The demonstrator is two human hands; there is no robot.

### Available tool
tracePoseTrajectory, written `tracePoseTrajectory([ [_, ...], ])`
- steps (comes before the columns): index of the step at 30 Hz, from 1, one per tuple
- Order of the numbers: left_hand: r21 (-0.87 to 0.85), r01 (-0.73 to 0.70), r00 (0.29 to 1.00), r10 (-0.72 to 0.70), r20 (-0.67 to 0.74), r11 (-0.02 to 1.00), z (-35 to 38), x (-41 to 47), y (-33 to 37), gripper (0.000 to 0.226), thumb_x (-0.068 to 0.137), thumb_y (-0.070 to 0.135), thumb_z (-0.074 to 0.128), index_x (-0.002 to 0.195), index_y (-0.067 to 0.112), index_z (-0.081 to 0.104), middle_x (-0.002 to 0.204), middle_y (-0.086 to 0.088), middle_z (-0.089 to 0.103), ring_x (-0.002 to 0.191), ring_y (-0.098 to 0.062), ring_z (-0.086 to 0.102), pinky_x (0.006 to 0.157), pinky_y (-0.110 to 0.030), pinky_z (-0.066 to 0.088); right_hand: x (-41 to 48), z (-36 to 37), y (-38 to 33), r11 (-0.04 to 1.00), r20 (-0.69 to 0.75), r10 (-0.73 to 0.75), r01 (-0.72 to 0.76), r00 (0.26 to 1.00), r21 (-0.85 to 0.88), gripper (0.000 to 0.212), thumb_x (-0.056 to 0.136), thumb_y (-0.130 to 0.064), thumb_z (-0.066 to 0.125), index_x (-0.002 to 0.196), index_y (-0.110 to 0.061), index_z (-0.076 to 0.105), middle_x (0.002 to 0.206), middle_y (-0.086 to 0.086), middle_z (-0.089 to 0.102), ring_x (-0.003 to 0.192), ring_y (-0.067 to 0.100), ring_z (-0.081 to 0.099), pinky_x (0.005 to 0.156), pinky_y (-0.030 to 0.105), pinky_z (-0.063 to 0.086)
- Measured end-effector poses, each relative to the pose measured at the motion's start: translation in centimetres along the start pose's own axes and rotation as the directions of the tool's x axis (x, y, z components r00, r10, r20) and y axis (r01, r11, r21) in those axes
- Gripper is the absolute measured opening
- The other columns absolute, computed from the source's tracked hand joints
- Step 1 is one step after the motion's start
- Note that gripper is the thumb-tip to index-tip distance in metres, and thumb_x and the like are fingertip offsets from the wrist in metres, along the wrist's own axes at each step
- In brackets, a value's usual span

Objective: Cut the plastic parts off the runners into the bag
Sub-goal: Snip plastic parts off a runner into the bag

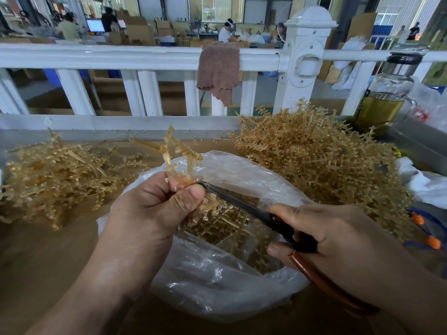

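A factory packing hall: beyond a white railing (pixel 121 56), stacked cardboard boxes (pixel 140 30) crowd the floor under tall windows (pixel 217 7), workers (pixel 226 32) tend benches, a monitor (pixel 95 25) glows, and heaps of plastic runners (pixel 314 160) cover the tabletop (pixel 48 250).

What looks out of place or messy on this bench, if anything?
Only a brown cloth draped crookedly over the white railing looks out of place, since it has no part in the cutting. The tangled runner piles flank the bag in two heaps; nothing seems spilled.
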State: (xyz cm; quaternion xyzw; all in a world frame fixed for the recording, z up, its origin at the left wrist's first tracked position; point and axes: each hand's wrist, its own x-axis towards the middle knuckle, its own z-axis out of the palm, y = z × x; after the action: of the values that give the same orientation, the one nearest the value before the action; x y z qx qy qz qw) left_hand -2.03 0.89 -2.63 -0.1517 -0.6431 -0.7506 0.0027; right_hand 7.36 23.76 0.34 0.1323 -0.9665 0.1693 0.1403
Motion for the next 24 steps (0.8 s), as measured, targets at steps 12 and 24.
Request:
tracePoseTrajectory([
  [12,-0.087,-0.041,0.997,0.047,0.058,0.995,0.16,0.15,0.18,0.029,0.072,0.033,0.079,0.083,0.008,0.07,0.081,-0.007,0.074,0.074,-0.017,0.07,0.065,-0.019,0.056,0.03,-0.05,0.39,0.995,0.085,0.067,-0.073,0.994,0.072,0.062,0.078,-0.073,0.05,0.131,-0.04,0.053,0.081,-0.021,0.062,0.078,-0.003,0.059,0.064,0.02,0.048],
  [24,-0.105,-0.063,0.994,0.072,0.081,0.992,-0.13,0.37,0.13,0.041,0.065,0.053,0.089,0.09,0.022,0.076,0.091,-0.004,0.074,0.085,-0.019,0.07,0.072,-0.023,0.056,0.12,-0.15,0.49,0.968,0.166,0.141,-0.171,0.976,0.182,0.058,0.07,-0.091,0.037,0.117,-0.056,0.046,0.1,-0.01,0.068,0.087,0.005,0.064,0.067,0.035,0.057],
])
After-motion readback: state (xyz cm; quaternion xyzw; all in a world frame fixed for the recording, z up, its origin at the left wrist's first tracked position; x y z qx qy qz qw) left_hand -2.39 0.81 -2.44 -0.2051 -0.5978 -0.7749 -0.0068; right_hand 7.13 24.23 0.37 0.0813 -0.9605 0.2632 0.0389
